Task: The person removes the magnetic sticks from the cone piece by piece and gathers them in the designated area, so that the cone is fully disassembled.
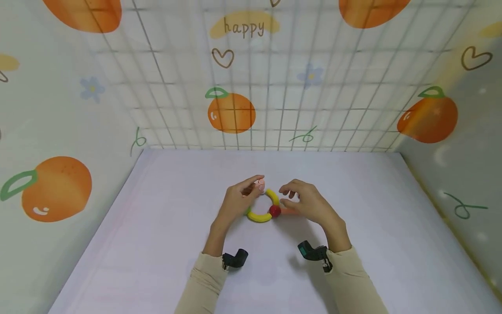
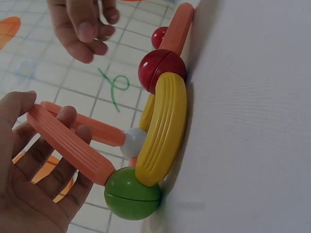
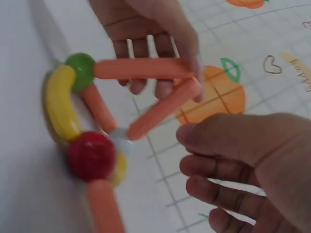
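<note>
Remotely, I see the left hand (image 1: 237, 200) pinching two raised orange rods (image 3: 143, 69) at their tips, above yellow arcs (image 2: 165, 128) and balls (image 2: 132, 194) on the table (image 1: 137, 244); the right hand (image 1: 310, 200), loosely bent, holds nothing nearby. A slackened pinch could let the rods spread.

Left hand (image 1: 236, 198): upper ends of straight ribbed salmon front rod (image 2: 73, 145) and straight ribbed salmon rear rod (image 2: 95, 131) at fingers. Below left hand: glossy green ball (image 2: 132, 196), foot of front rod; white ball (image 2: 131, 144), foot of rear rod. Between hands: glossy red ball (image 1: 275, 211), nearer right hand (image 1: 308, 201); curved yellow near bar (image 1: 259, 217), curved yellow far bar (image 1: 273, 197) behind. Under right hand: straight salmon side rod (image 1: 289, 211). Beneath all: pale flat tabletop (image 1: 137, 261).
</note>
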`<act>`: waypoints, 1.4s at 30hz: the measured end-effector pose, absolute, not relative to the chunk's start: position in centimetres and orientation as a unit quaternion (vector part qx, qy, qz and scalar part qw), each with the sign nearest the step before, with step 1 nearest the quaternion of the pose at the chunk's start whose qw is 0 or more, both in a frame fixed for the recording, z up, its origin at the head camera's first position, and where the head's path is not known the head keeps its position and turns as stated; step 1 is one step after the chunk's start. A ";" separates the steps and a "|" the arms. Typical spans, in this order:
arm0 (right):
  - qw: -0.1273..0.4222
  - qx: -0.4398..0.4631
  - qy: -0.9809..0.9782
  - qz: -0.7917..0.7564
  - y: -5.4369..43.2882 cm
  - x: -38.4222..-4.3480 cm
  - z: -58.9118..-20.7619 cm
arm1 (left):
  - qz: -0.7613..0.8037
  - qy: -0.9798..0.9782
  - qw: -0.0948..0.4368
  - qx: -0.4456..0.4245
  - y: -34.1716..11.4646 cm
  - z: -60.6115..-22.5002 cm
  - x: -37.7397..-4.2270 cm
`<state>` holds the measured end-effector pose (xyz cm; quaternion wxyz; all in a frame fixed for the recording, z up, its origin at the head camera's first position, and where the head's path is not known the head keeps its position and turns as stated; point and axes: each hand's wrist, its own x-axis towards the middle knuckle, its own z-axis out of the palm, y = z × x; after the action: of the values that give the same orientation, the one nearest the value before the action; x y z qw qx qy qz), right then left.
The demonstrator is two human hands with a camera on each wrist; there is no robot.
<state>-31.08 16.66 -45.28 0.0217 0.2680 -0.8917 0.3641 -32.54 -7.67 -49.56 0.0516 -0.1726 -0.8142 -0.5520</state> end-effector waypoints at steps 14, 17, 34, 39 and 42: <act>-0.021 0.279 -0.904 0.323 14.6 -31.0 -48.1 | -0.535 -0.829 0.061 -0.152 -7.9 -48.7 -31.9; -0.022 0.279 -0.905 0.320 14.6 -31.1 -48.2 | -0.534 -0.829 0.072 -0.153 -7.9 -48.7 -31.9; -0.027 0.255 -0.905 0.340 14.5 -30.9 -48.5 | -0.521 -0.825 0.121 -0.184 -11.5 -47.5 -31.7; -0.032 0.248 -0.905 0.344 14.6 -30.9 -48.5 | -0.523 -0.828 0.114 -0.166 -12.6 -47.4 -31.6; -0.036 0.248 -0.904 0.345 14.6 -30.8 -48.6 | -0.523 -0.832 0.109 -0.149 -13.4 -47.5 -31.4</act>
<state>-30.82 14.59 -48.63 -0.0355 0.2482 -0.9043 0.3454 -31.42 -13.45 -47.45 0.1092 -0.1491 -0.8320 -0.5231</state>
